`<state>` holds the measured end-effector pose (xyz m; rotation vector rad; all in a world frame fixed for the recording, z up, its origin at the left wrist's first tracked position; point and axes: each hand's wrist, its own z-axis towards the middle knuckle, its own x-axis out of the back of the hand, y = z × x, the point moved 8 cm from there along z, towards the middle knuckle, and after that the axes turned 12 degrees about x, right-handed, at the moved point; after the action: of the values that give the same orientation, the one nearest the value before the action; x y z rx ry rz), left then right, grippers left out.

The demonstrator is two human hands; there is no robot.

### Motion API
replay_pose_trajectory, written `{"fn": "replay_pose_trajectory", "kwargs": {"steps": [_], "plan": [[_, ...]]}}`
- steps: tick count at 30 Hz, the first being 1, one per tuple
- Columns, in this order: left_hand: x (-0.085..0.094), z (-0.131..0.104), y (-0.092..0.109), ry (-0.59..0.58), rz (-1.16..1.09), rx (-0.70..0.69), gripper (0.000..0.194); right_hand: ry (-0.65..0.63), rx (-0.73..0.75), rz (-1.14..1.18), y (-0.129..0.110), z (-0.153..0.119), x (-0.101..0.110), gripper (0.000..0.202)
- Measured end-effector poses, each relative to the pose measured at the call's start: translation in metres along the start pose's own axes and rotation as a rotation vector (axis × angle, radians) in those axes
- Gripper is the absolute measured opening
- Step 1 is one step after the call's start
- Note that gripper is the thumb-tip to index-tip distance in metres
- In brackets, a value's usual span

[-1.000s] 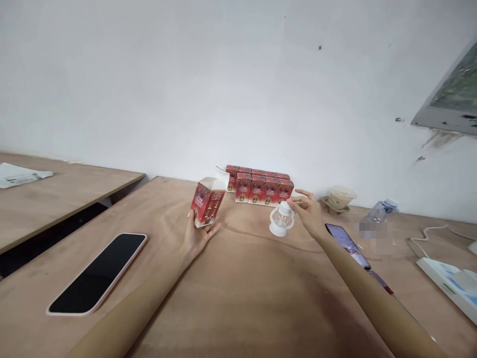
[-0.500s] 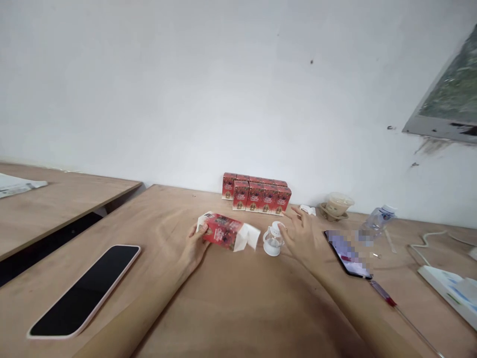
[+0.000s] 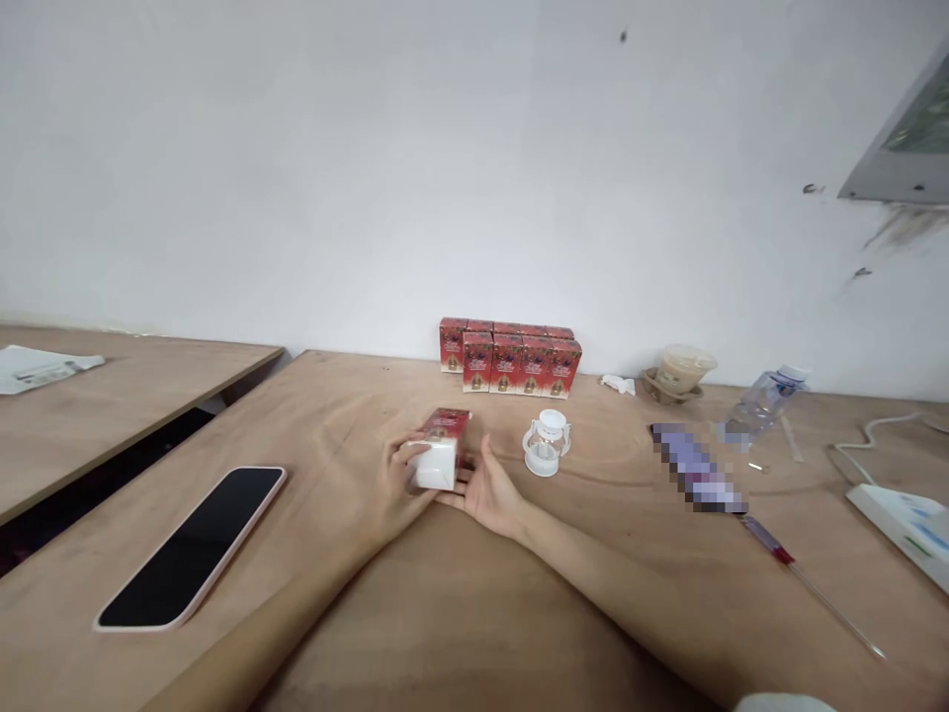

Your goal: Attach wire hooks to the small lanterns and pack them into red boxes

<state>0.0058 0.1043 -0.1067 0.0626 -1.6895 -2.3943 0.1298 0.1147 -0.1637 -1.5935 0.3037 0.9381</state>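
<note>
A red box (image 3: 448,423) with a white end facing me is gripped in my left hand (image 3: 396,491), whose fingers wrap its left side. My right hand (image 3: 489,492) is at the box's right side, thumb raised and apart, fingertips reaching under the box. A small white lantern (image 3: 550,444) with a clear middle stands upright on the table, to the right of my right hand. Behind, against the wall, red boxes (image 3: 507,364) stand in two rows.
A phone with a pink edge (image 3: 194,549) lies at the left. On the right are a second phone (image 3: 697,469), a screwdriver (image 3: 769,540), a lidded cup (image 3: 680,372), a plastic bottle (image 3: 763,403), crumpled tissue (image 3: 618,384) and a white power strip (image 3: 905,529).
The box in my left hand has turned, and its open white flaps no longer show. My right hand has moved left from beside the lantern to the box. The view has shifted slightly.
</note>
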Motion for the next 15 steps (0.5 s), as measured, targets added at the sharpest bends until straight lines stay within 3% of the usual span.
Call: {"fn": "replay_pose_trajectory", "kwargs": {"steps": [4,10,15], "plan": [[-0.015,-0.013,-0.001,-0.078,0.092,-0.1,0.045,-0.034,-0.047,0.082,0.005,0.009,-0.005,0.05],[-0.018,-0.017,-0.011,0.005,0.058,0.051,0.053,0.011,-0.027,0.087,0.01,0.01,-0.001,0.041],[-0.018,-0.023,-0.007,-0.036,0.14,0.012,0.055,0.033,0.041,0.053,0.009,0.009,0.002,0.038]]}}
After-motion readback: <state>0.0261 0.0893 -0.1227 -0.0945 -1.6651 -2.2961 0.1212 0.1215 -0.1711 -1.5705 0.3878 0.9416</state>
